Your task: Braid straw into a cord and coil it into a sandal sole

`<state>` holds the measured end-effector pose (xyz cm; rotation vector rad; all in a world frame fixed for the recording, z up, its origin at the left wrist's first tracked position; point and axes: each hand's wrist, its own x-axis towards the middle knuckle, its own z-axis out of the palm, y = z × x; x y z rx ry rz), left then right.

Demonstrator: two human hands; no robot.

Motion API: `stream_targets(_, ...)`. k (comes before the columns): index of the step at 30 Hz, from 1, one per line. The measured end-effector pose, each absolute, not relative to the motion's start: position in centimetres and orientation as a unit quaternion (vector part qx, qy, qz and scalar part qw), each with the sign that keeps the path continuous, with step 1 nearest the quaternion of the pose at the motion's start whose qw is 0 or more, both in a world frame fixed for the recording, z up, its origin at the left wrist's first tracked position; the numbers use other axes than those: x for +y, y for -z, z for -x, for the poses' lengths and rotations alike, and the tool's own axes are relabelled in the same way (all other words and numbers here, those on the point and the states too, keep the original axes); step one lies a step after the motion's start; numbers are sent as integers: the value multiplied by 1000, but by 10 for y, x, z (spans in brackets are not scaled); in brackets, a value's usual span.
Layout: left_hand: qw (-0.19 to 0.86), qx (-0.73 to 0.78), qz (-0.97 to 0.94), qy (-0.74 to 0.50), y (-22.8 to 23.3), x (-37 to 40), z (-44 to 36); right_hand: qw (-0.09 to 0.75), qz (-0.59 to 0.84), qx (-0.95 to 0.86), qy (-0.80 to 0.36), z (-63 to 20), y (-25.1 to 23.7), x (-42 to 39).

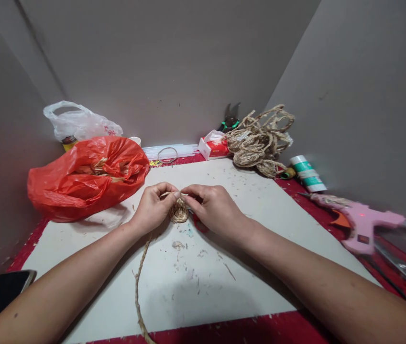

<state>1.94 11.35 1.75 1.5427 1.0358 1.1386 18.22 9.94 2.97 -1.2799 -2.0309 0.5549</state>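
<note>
Fingers [194,190] of our left hand [156,205] and right hand [212,205] pinched a woven coil [179,213] at its top edge.
A slackened grip could have let its rows spring loose, we judged, and the cord [137,291], trailing from beneath our left wrist into the lower left, could have snagged and tugged. Mid-frame, over the pale sheet [274,205], the coil looked tan and ridged, rounded below, its top covered by our fingertips.

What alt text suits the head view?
The left hand and right hand hold a small coiled-cord piece by its far edge, above a white sheet. Loose cord lies nearer; a red bag sits left, a pink glue gun right.
</note>
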Motion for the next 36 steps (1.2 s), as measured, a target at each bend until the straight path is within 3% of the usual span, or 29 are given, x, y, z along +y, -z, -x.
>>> stream_targets(7, 470, 428, -622, -457, -18, 112, -22, 300, 504, -779, -221, -181, -27, 100)
stream_targets(15, 473, 420, -602, -487, -15, 123, -15, 430, 518, -673, -307, -191, -19, 121)
stream_targets(20, 273, 448, -709, -471, -6, 131, -6, 438, 523, -652, -331, -194, -15, 127)
stream_targets(23, 109, 452, -777, -423, -3, 133, -1, 422, 519, -681, -298, -192, -7, 128)
stream_targets(26, 16, 483, -800, -357, -3, 133, 1, 393, 529, -710, -249, -190, -1, 130)
stream_targets(32, 81, 556, -780, -276, -2, 132, -2, 262, 571, -764, -147, -184, -2, 127)
stream_targets(36, 153, 559, -758, -298, -1, 134, -4, 238, 575, -770, -140, -182, -3, 125)
